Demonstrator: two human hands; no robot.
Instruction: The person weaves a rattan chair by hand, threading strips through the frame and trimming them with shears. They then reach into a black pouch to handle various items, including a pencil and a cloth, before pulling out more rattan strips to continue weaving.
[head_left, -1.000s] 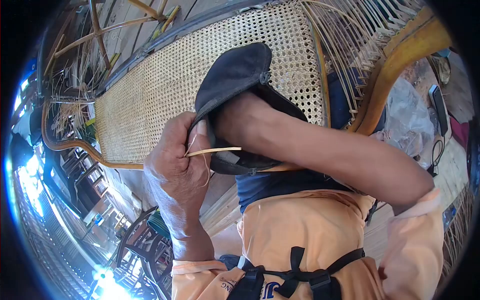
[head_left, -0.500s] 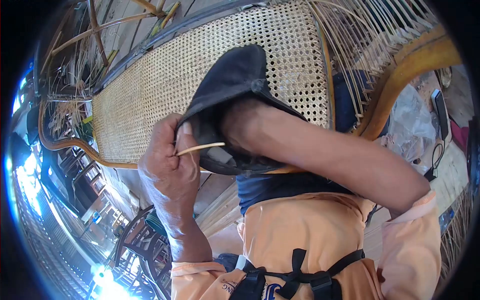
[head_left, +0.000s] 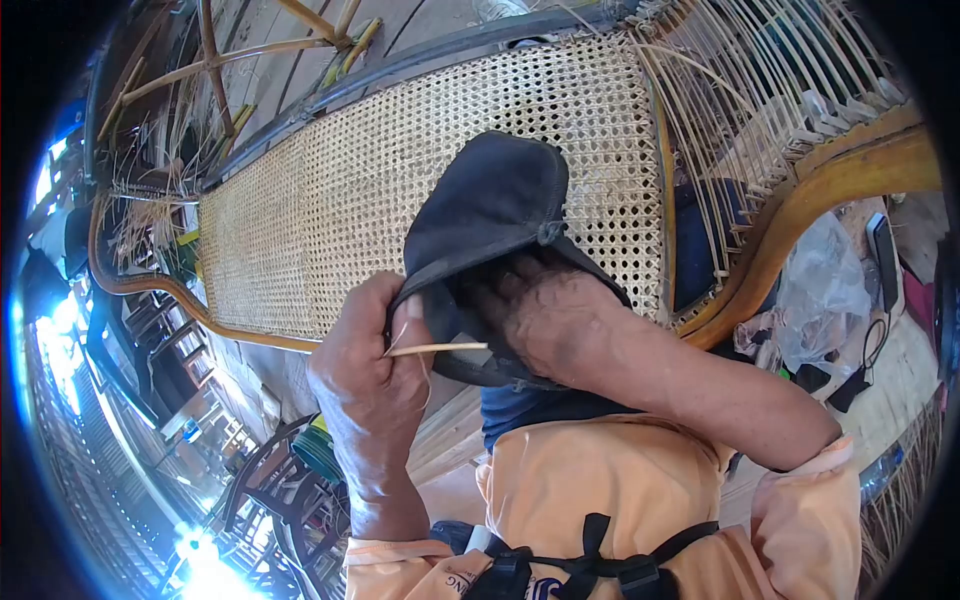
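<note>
A dark cloth pouch [head_left: 490, 200] is held open above a woven cane panel [head_left: 370, 170]. My left hand [head_left: 375, 345] pinches the pouch's left rim, with a short pale cane strip [head_left: 440, 349] and a thin strand between thumb and fingers. My right hand [head_left: 550, 310] reaches inside the pouch from the right; its fingertips are hidden in the dark interior, so whether they hold anything does not show.
A curved cane frame [head_left: 860, 175] with loose upright strands rises at the right. Beyond it lie a clear plastic bag [head_left: 825, 290] and a black phone-like object [head_left: 882, 258]. Dark chair frames [head_left: 285, 510] stand at the lower left.
The pouch and both hands sit lower and slightly further right in view. My right hand has drawn back a little, so more of its back shows. The cane strip lies more level.
</note>
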